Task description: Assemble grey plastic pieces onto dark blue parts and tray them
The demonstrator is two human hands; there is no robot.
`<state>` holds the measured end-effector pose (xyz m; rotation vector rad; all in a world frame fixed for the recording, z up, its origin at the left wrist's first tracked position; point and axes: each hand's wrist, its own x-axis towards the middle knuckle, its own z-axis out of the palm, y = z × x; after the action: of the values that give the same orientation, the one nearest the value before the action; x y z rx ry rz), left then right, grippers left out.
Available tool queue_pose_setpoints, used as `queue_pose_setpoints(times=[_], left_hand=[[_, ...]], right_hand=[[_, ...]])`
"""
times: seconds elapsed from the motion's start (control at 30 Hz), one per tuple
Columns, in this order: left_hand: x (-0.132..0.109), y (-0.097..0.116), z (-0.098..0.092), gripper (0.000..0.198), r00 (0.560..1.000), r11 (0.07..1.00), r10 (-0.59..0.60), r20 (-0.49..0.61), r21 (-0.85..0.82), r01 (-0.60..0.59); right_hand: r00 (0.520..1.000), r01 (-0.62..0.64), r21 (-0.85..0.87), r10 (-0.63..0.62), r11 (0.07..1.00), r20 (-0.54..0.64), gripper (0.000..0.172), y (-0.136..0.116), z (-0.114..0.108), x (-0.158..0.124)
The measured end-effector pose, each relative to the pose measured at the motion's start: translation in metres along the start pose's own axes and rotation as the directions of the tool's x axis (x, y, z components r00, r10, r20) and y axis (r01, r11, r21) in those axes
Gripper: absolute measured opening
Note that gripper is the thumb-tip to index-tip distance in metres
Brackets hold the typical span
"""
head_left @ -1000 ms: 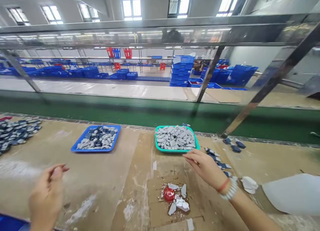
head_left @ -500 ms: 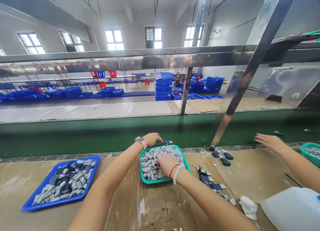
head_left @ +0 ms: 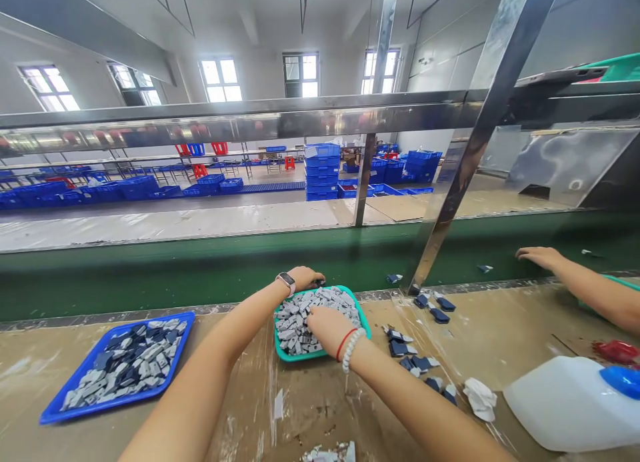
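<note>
A green basket (head_left: 367, 325) heaped with small grey plastic pieces (head_left: 293, 325) stands before me. At its far rim, over the edge of the green belt, my left hand (head_left: 304, 277) is closed on a small dark plastic part (head_left: 318, 284), mostly hidden by the fingers. My right hand (head_left: 327, 329) dips into the heap with fingers pinched together; what lies between the fingertips is hidden. To the left, a blue tray (head_left: 170, 375) contains mixed navy and grey parts (head_left: 133, 359).
Loose navy-and-grey parts (head_left: 400, 347) lie right of the basket, near crumpled white paper (head_left: 480, 399) and a white jug (head_left: 565, 402). More parts (head_left: 394, 278) sit on the green belt (head_left: 200, 275). A slanted metal post (head_left: 445, 209) rises there. Another person's hand (head_left: 543, 257) is at right.
My left hand has come down and closed on the dark part by the far rim. My right hand stays in the heap. Parts on the belt have shifted left.
</note>
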<state>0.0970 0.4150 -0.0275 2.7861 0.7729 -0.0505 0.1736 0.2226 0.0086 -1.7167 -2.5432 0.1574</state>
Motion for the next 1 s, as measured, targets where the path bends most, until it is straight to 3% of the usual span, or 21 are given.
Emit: queue_pose_setpoints(times=[0.07, 0.13, 0.23, 0.3, 0.4, 0.47, 0.57, 0.63, 0.67, 0.73, 0.83, 0.9, 1.0], left_hand=[[-0.02, -0.003, -0.007, 0.026, 0.988, 0.994, -0.071, -0.134, -0.094, 0.058], [-0.048, -0.004, -0.017, 0.026, 0.948, 0.971, -0.159, -0.276, -0.218, 0.099], [-0.11, 0.002, -0.03, 0.031, 0.851, 0.893, -0.293, -0.435, -0.442, 0.082], [-0.163, 0.015, -0.031, 0.037, 0.789, 0.8, -0.386, -0.477, -0.599, 0.029], [-0.246, 0.051, -0.014, 0.042, 0.732, 0.583, -0.525, -0.434, -0.81, -0.062], [-0.295, 0.088, 0.008, 0.041, 0.711, 0.429, -0.598, -0.37, -0.897, -0.106], [-0.346, 0.152, 0.05, 0.035, 0.701, 0.031, -0.692, -0.174, -0.977, -0.212], [-0.364, 0.193, 0.076, 0.029, 0.717, -0.255, -0.696, -0.033, -0.922, -0.29], [-0.368, 0.21, 0.088, 0.027, 0.723, -0.347, -0.691, 0.017, -0.885, -0.311], [-0.369, 0.237, 0.108, 0.028, 0.713, -0.42, -0.696, 0.085, -0.853, -0.309], [-0.362, 0.259, 0.125, 0.039, 0.724, -0.444, -0.674, 0.146, -0.864, -0.239], [-0.355, 0.264, 0.128, 0.04, 0.767, -0.4, -0.628, 0.131, -0.9, -0.175], [-0.344, 0.268, 0.122, 0.034, 0.812, -0.281, -0.575, 0.103, -0.957, -0.077]], right_hand=[[0.998, -0.012, 0.049, 0.015, 0.999, -0.059, 0.021, 0.008, -0.009, -0.021], [0.993, -0.018, 0.103, 0.03, 0.994, -0.112, 0.021, 0.016, -0.015, -0.049], [0.977, -0.006, 0.289, 0.067, 0.957, -0.202, 0.023, 0.022, -0.006, -0.102], [0.949, 0.01, 0.499, 0.149, 0.866, -0.276, 0.023, 0.02, 0.011, -0.138], [0.908, -0.021, 0.718, 0.314, 0.695, -0.277, 0.021, 0.007, 0.045, -0.18], [0.897, -0.065, 0.759, 0.372, 0.648, -0.241, 0.021, -0.008, 0.065, -0.197], [0.893, -0.052, 0.741, 0.364, 0.67, -0.266, 0.022, -0.033, 0.086, -0.211], [0.892, -0.009, 0.694, 0.319, 0.72, -0.32, 0.024, -0.047, 0.096, -0.217], [0.891, 0.013, 0.66, 0.291, 0.751, -0.348, 0.025, -0.053, 0.101, -0.219], [0.883, 0.042, 0.568, 0.236, 0.822, -0.406, 0.029, -0.061, 0.11, -0.225], [0.888, 0.044, 0.444, 0.168, 0.895, -0.428, 0.035, -0.064, 0.118, -0.231], [0.908, 0.037, 0.456, 0.16, 0.889, -0.386, 0.036, -0.063, 0.116, -0.232], [0.921, -0.008, 0.669, 0.266, 0.743, -0.285, 0.031, -0.058, 0.105, -0.231]])
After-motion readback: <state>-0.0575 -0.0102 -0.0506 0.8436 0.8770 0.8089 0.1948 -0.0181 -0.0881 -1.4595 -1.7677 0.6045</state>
